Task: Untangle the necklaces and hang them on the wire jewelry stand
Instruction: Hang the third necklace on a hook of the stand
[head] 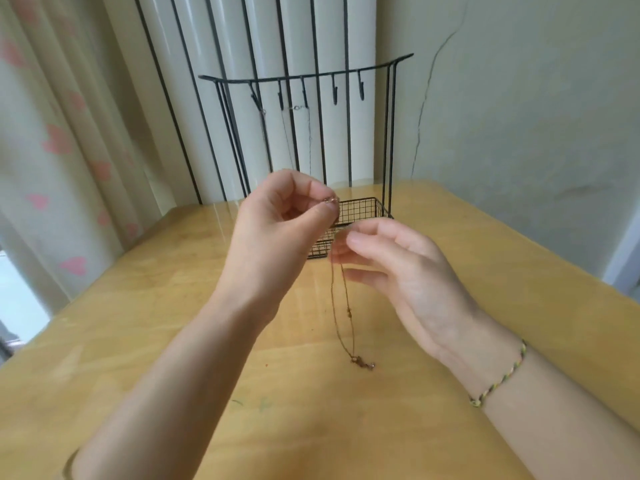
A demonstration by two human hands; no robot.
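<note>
The left hand (277, 220) pinched the clasp end of the thin, brownish-gold chain necklace (335, 306) between thumb and fingertips. Its two limp strands hung close together down to a small knobbly pendant (363, 362) resting on the glossy yellow wooden table (138, 341). The right hand (398, 268) hovered loosely spread beside the strands, seemingly gripping nothing, and a careless tug there would likely have twisted such fine links into a fresh knot. Behind, the stiff narrow hooks of the black wire jewelry stand (363, 209) could have snagged it.

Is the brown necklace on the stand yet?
No. The necklace dangles from the left hand, its end on the table, not on the stand.
</note>
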